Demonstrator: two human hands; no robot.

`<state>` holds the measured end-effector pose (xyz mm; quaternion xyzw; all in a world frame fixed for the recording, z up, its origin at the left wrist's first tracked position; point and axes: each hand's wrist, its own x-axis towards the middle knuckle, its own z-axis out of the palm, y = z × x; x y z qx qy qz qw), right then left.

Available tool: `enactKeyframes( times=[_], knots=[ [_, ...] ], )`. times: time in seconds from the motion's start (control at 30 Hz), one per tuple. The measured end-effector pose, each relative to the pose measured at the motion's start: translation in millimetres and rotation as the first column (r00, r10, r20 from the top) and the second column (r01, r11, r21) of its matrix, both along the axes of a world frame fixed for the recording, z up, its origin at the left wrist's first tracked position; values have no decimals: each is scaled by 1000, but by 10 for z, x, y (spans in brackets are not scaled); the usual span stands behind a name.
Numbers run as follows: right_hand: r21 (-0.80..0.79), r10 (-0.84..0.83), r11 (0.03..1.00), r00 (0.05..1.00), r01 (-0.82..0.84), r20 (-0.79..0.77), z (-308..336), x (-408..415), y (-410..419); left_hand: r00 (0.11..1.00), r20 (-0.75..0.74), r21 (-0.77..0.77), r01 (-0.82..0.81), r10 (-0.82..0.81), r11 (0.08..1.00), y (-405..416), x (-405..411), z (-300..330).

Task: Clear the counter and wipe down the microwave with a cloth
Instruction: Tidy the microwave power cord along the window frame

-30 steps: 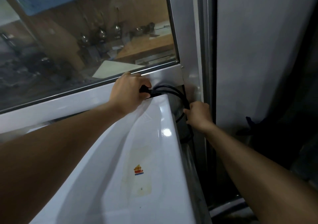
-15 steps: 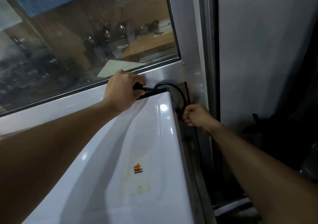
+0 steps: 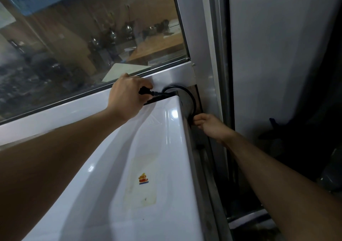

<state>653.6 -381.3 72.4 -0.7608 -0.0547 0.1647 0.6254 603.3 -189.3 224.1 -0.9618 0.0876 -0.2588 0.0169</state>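
The white microwave (image 3: 151, 166) fills the lower middle of the head view, seen from above, with a small red and yellow sticker (image 3: 143, 178) on its top. A black power cord (image 3: 191, 100) loops over its far right corner. My left hand (image 3: 127, 98) grips the cord's black plug end (image 3: 146, 92) at the microwave's back edge. My right hand (image 3: 212, 127) pinches the cord lower down, beside the microwave's right side. No cloth is in view.
A glass window (image 3: 88, 37) with a white frame (image 3: 55, 111) runs close behind the microwave. A metal upright (image 3: 209, 55) and a grey wall panel (image 3: 277, 46) stand right of it, leaving a narrow dark gap (image 3: 231, 176) down that side.
My left hand has drawn the plug end leftwards along the back edge. My right hand has shifted slightly along the cord beside the microwave. The cord's loop has become smaller.
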Motion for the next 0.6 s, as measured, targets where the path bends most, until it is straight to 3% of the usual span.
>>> enactKeyframes(
  times=[0.6],
  knots=[
    [-160,16,987,995,-1,94,237,-187,-304,1000,14,-66,-6,7,998,-12,-64,12]
  ],
)
